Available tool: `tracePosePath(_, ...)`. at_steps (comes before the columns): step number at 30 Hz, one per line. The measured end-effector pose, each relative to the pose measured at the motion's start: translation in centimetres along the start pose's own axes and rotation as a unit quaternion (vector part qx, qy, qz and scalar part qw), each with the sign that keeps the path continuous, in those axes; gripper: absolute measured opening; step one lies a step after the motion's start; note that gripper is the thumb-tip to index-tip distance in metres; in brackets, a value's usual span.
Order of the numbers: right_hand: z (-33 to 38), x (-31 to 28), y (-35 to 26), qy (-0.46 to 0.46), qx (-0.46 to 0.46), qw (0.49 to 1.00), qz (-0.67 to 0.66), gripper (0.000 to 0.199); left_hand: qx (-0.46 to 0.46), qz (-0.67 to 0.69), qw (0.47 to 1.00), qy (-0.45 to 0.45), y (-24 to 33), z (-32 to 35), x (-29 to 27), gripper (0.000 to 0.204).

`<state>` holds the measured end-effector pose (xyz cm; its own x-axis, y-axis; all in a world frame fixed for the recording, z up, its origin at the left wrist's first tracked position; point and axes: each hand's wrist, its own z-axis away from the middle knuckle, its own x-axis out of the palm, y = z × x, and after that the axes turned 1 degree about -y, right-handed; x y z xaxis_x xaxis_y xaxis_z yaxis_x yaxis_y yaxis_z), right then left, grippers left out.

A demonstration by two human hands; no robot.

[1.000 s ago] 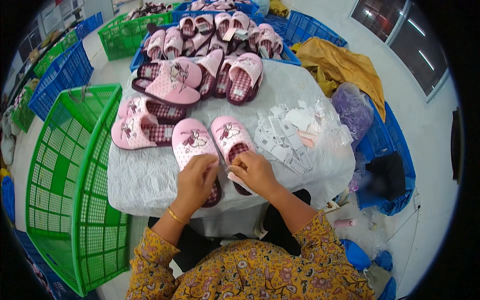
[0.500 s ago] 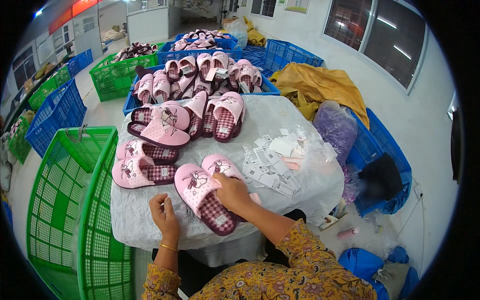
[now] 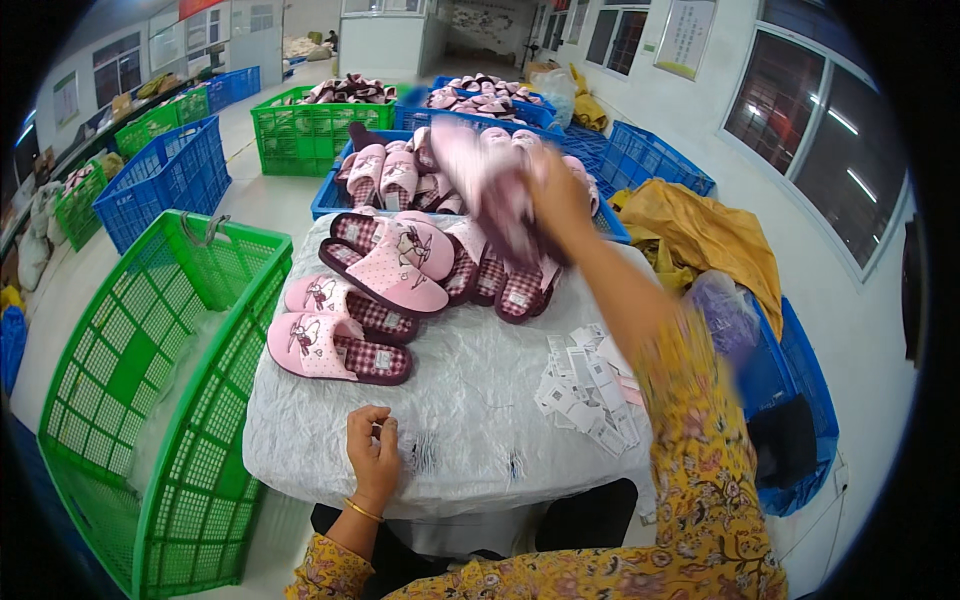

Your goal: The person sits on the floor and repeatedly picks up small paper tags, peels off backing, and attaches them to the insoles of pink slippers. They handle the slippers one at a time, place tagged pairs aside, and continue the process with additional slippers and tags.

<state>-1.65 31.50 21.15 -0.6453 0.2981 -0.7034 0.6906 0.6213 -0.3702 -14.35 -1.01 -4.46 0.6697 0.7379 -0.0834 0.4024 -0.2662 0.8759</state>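
My right hand (image 3: 558, 195) is stretched far forward and grips a pair of pink slippers (image 3: 485, 190), smeared by motion, above the far end of the covered table (image 3: 470, 400). Beneath them lie slippers with checked insoles (image 3: 520, 290). Near the table's front edge rests my left hand (image 3: 373, 455), fingers curled in and nothing seen in them. Beyond it, another pink slipper pair (image 3: 315, 345) lies on the left side, toes to the left. Behind that pair, more slippers (image 3: 400, 270) overlap in a heap.
White printed tags (image 3: 590, 390) are scattered on the table's right. A blue crate (image 3: 330, 200) full of slippers stands behind the table. At the left is a tall green crate (image 3: 215, 400). Yellow sacking (image 3: 700, 230) and a blue crate (image 3: 800, 370) stand at the right.
My right hand has lifted the slipper pair off the table's front and carried it forward. The view has shifted, and my left hand's fingers are more curled.
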Motion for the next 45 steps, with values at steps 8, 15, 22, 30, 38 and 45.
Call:
tracePosePath(8, -8.5, 5.9, 1.9, 0.021, -0.042, 0.998, -0.051, 0.038, 0.000, -0.013, 1.000, -0.007, 0.7, -0.1, 0.2, 0.016)
tracePosePath(15, 5.4, 13.7, 7.2, -0.124, 0.037, 0.985, -0.112, 0.025, -0.011, -0.002, 1.000, -0.019, 1.0, -0.3, 0.3, 0.016)
tracePosePath(22, 6.0, 18.6, 0.6, -0.145, -0.051, 0.960, -0.235, 0.037, -0.027, 0.009, 0.999, -0.037, 0.7, -0.1, 0.1, 0.016)
tracePosePath(30, 1.8, 20.8, -3.9, -0.055, -0.174, 0.967, -0.180, 0.041, 0.054, -0.054, 0.996, -0.047, 1.3, -2.5, -0.5, 0.019)
tracePosePath(38, 13.8, 7.0, -0.1, -0.113, -0.036, 0.950, -0.289, 0.026, 0.027, -0.438, 0.883, -0.168, -0.4, -26.6, 4.4, 0.067)
tracePosePath(45, 28.4, -5.7, 7.8, -0.120, 0.184, 0.933, -0.284, 0.018, 0.006, -0.217, 0.886, -0.410, -11.3, -38.1, 6.9, 0.045)
